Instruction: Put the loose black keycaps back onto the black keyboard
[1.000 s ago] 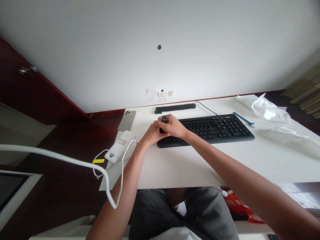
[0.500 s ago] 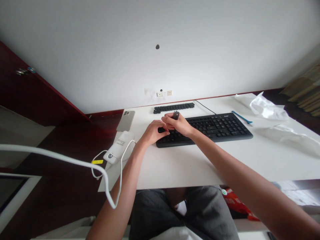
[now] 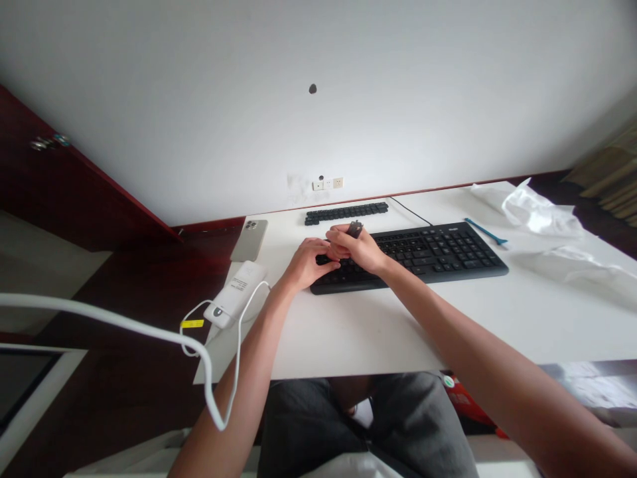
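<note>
A black keyboard (image 3: 428,255) lies on the white desk (image 3: 358,325). My left hand (image 3: 308,262) rests curled on the keyboard's left end, fingertips pressed on the keys there. My right hand (image 3: 355,247) is closed just to its right, pinching a small dark tool (image 3: 354,229) that sticks up above the fingers. A row of loose black keycaps (image 3: 347,213) lies behind the keyboard near the wall.
A phone (image 3: 249,239) lies face down at the desk's back left, and a white power bank (image 3: 233,302) with a white cable (image 3: 149,328) sits in front of it. A blue tool (image 3: 485,232) and crumpled plastic wrap (image 3: 540,216) lie to the right.
My right hand has shifted slightly right and lifted the small dark tool away from the keyboard's left end. The left hand stays on the keyboard's left end.
</note>
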`<state>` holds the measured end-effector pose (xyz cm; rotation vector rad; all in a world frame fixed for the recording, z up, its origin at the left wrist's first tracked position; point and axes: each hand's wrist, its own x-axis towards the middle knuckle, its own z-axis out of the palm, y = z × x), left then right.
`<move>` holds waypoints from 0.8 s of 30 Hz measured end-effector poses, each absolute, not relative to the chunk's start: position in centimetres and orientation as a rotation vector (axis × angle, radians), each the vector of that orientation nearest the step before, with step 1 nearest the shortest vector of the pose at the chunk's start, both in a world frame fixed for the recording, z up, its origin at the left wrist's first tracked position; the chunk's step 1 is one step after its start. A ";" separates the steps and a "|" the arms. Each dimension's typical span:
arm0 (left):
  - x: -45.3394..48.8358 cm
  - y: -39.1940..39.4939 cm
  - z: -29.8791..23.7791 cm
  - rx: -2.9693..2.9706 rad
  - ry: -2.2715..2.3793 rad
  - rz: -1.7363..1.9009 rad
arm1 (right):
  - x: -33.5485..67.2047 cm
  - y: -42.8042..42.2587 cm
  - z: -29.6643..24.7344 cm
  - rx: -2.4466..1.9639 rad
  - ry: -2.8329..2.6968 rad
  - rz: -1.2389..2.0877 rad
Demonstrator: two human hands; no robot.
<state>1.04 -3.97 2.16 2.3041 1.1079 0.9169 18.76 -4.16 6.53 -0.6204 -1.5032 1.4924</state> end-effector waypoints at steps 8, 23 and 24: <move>1.2 -4.0 2.3 2.306 1.065 0.955 | 19.6 -3.7 6.0 -0.589 -1.320 1.570; 1.0 -4.3 3.3 2.310 1.179 0.827 | 18.6 -5.6 6.8 -0.685 -1.706 1.260; 0.9 -4.3 3.3 2.320 1.192 0.808 | 18.5 -5.9 6.9 -0.692 -1.746 1.219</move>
